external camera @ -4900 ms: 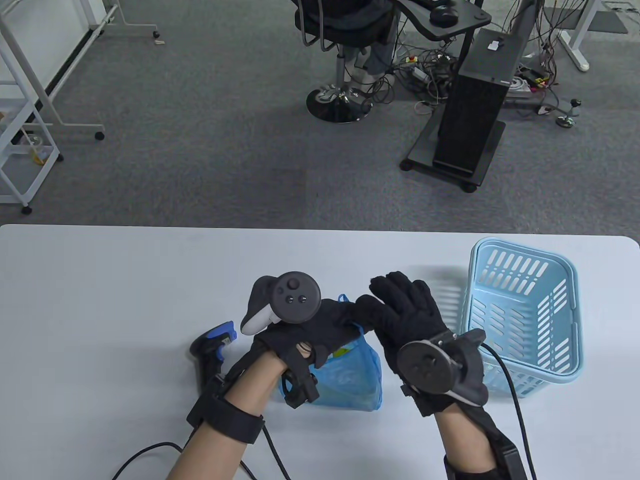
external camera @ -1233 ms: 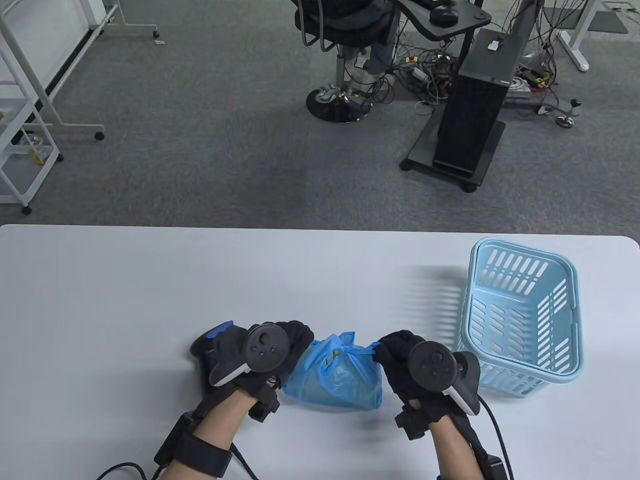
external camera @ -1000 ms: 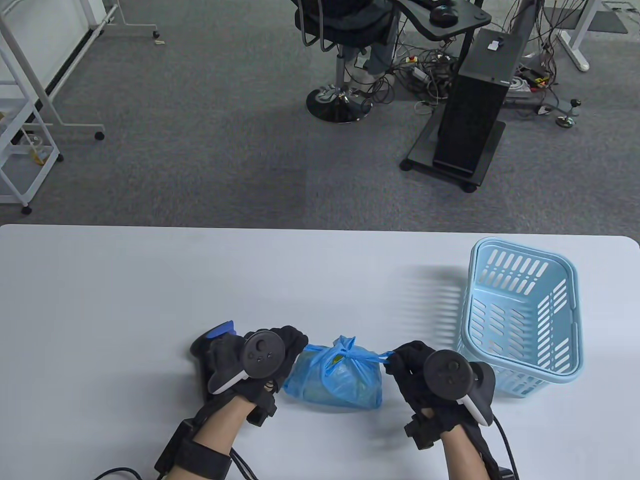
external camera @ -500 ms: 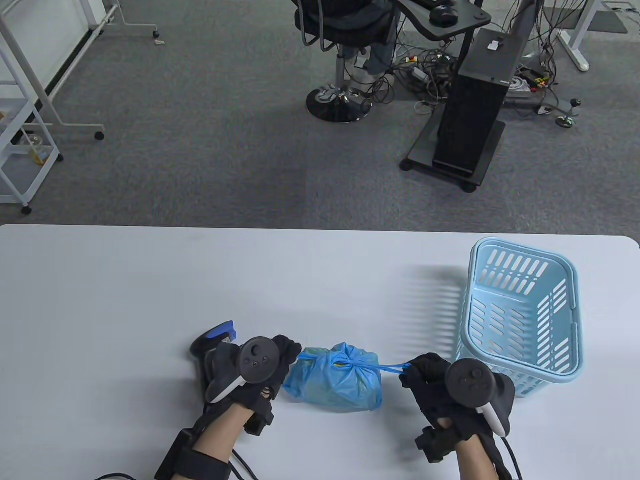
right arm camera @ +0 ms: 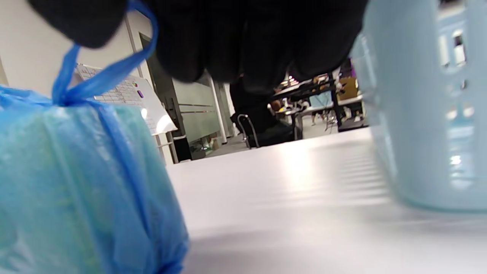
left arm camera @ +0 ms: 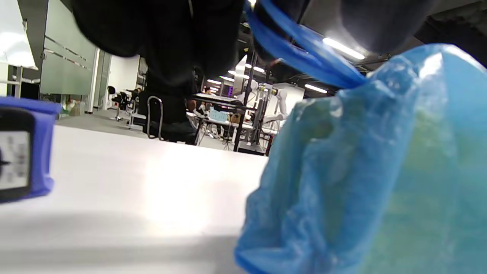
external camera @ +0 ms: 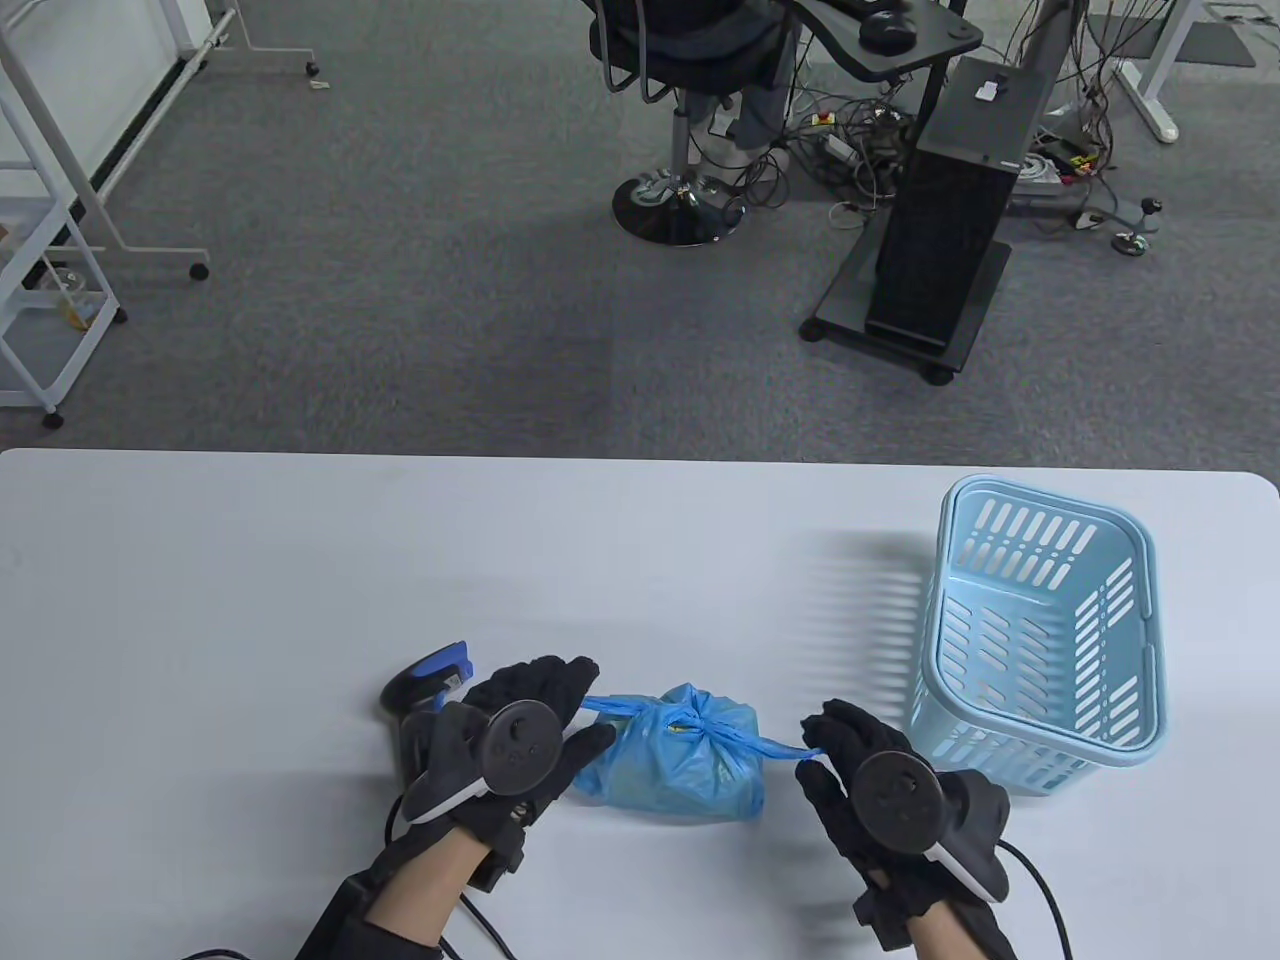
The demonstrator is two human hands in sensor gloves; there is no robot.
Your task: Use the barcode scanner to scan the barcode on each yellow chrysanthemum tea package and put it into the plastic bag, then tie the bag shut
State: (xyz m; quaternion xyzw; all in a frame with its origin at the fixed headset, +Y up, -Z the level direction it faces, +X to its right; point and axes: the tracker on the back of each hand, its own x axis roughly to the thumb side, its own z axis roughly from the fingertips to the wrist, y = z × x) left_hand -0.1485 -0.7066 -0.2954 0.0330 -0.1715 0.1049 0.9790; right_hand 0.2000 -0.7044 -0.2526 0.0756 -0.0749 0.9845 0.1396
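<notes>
So the blue plastic bag (external camera: 680, 755) sits on the white table (external camera: 300, 560) near the front edge, knotted at the top, with something yellow-green showing faintly through the film. Can't make out the tea packages as such, just that tint.

The left hand (external camera: 530, 735) is just beside the bag's left side, and one twisted bag handle (external camera: 615, 705) runs from the knot up into its fingers. In the left wrist view the blue strip passes between the gloved fingers, though whether they're actually pinching it or it's only draped there is hard to call. The right hand (external camera: 860, 765) is on the other side, a little off the bag, with the other handle (external camera: 785, 750) stretched out to it. The right wrist view shows that loop hooked around the fingers up top.

The barcode scanner (external camera: 425, 690) lies on the table right behind the left hand, partly hidden by it. A light blue basket (external camera: 1040, 640) stands off to the right, near the right hand.
</notes>
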